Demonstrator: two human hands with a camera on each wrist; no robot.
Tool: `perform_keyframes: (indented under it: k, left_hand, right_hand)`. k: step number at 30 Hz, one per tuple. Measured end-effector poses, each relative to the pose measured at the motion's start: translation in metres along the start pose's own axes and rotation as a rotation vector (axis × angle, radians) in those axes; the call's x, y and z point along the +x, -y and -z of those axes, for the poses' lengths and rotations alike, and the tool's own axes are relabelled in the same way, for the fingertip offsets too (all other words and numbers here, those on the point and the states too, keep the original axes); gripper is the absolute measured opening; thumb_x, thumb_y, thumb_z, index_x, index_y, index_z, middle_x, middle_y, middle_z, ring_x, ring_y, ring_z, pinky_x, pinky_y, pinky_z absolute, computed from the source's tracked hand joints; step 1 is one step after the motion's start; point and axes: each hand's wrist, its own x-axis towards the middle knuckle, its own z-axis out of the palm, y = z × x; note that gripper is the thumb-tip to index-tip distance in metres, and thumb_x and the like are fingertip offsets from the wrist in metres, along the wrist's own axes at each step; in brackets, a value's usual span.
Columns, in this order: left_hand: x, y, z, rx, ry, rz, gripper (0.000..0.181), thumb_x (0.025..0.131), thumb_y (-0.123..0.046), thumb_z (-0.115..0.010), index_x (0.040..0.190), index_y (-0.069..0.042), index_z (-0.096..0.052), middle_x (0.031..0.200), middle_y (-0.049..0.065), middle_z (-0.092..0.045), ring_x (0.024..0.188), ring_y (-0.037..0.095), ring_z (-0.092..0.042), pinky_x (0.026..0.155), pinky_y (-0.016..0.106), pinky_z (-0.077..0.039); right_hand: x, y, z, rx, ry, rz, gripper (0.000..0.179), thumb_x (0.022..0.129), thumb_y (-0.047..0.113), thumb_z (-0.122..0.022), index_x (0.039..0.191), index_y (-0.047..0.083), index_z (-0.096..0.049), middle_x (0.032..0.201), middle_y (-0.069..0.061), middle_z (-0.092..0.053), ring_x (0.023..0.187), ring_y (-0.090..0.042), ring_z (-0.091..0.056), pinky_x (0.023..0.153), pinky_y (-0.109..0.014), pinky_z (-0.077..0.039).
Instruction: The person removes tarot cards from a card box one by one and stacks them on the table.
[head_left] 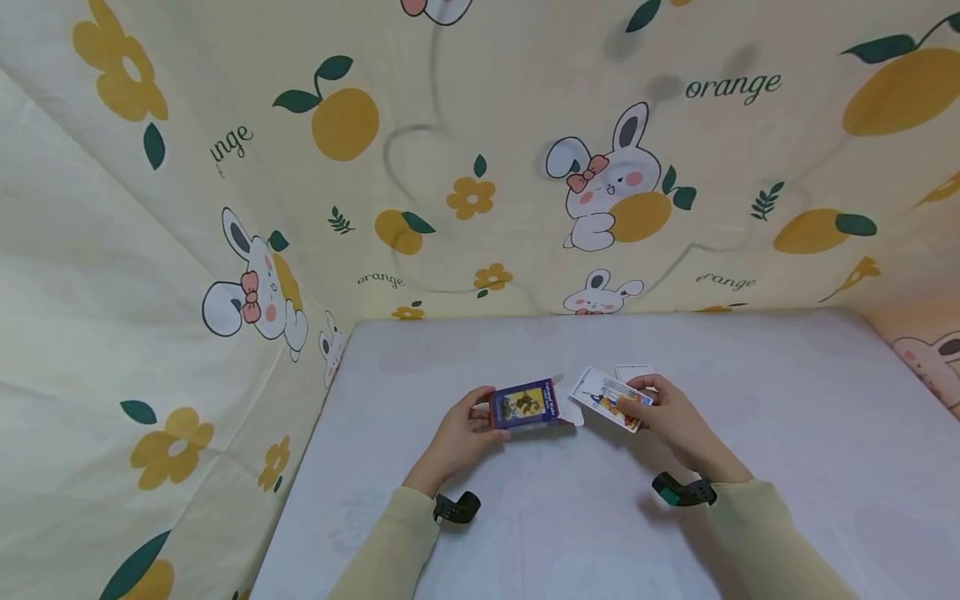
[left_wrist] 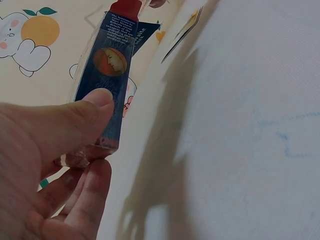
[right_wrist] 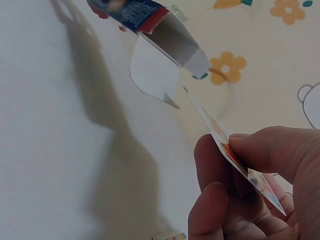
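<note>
My left hand [head_left: 459,432] grips a small blue card box [head_left: 525,403] by its left end, with the thumb along one narrow side in the left wrist view. The box's right end is unfolded, and a white flap [right_wrist: 152,70] sticks out from it. In the right wrist view the visible inside of the box looks bare. My right hand [head_left: 681,423] pinches a thin illustrated card [head_left: 609,398] between thumb and fingers; whether it is one card or a few cannot be told. The card's far edge points at the open box end, a small gap apart.
Behind my right hand lies a white-bordered card [head_left: 633,370] on the table, partly hidden. The white-covered table [head_left: 570,517] stretches around both hands. A cloth [head_left: 480,100] printed with rabbits and oranges hangs at the back and left.
</note>
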Motion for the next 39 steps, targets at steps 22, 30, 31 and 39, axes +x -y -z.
perform_keyframes:
  k: [22,30,31,39]
  left_hand:
    - [-0.001,0.004,-0.001,0.014,-0.005,0.008,0.081,0.078,-0.025,-0.082,0.147,-0.022,-0.040,0.133,0.001,-0.051,0.106,0.016,-0.059,0.091,0.035,-0.050]
    - [-0.002,0.004,-0.001,0.006,-0.001,0.003,0.080,0.078,-0.025,-0.082,0.147,-0.021,-0.041,0.132,0.001,-0.052,0.105,0.016,-0.058,0.090,0.035,-0.050]
    - [-0.002,0.004,-0.001,0.005,-0.001,0.005,0.080,0.078,-0.025,-0.082,0.147,-0.021,-0.041,0.132,0.001,-0.052,0.105,0.016,-0.059,0.090,0.035,-0.050]
    - [-0.004,0.003,0.000,0.005,-0.002,0.000,0.080,0.079,-0.025,-0.082,0.147,-0.020,-0.040,0.132,0.002,-0.052,0.105,0.016,-0.059,0.090,0.034,-0.051]
  right_hand:
    - [0.008,-0.011,0.021,-0.079,-0.109,-0.015,0.058,0.097,0.036,-0.058,0.144,0.008,-0.038,0.127,-0.025,-0.051,0.094,-0.024,-0.059,0.074,-0.034,-0.056]
    - [0.006,-0.009,0.024,-0.069,-0.181,-0.027,0.058,0.097,0.036,-0.058,0.140,0.001,-0.039,0.125,-0.025,-0.056,0.092,-0.016,-0.061,0.074,-0.032,-0.055]
    - [0.006,-0.009,0.024,-0.061,-0.190,-0.029,0.058,0.097,0.035,-0.059,0.140,0.001,-0.040,0.123,-0.024,-0.057,0.091,-0.016,-0.062,0.074,-0.033,-0.056]
    - [0.008,-0.010,0.024,-0.138,-0.309,-0.018,0.054,0.095,0.034,-0.061,0.131,-0.004,-0.045,0.111,-0.017,-0.053,0.088,-0.017,-0.054,0.064,-0.022,-0.053]
